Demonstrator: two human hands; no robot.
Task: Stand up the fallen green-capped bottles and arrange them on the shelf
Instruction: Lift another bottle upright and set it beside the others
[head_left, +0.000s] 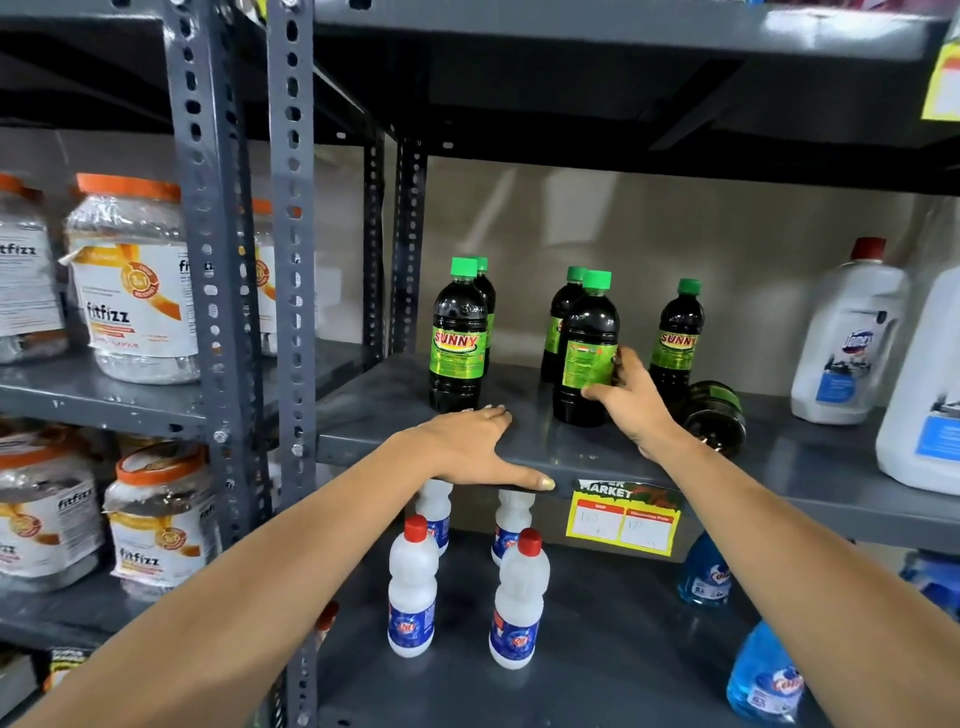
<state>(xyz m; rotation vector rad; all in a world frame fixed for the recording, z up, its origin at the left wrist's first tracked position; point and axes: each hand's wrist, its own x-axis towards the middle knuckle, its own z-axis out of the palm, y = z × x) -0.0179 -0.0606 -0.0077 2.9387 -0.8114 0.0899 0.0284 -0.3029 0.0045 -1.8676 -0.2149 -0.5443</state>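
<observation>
A: Nearest the camera, two bare forearms are reaching forward from the bottom edge. What is the left hand (470, 447) doing?

B: It is lying flat, palm down and fingers spread wide, on the front lip of the grey shelf (519, 452), its thumb pointing right along the edge. It is holding nothing.

A: And the right hand (631, 397)?

B: It is wrapping around the lower label of an upright green-capped bottle (587, 348), thumb on the front, fingers behind. That bottle is standing near the front centre of the shelf.

A: Where are the other green-capped bottles sitting?

B: A front-left bottle (458, 338) is standing upright with a second one just behind it. Another is standing just behind the held bottle. A right-hand bottle (678, 338) is standing further back. One fallen bottle (714, 415) is lying on its side to the right of the right wrist, its base facing the camera.

A: Surroundings?

B: Large white jugs (847, 338) are standing at the shelf's right end. White red-capped bottles (413, 587) are occupying the shelf below, beneath a yellow price tag (623, 522). Orange-lidded jars (135, 280) are filling the left rack.
</observation>
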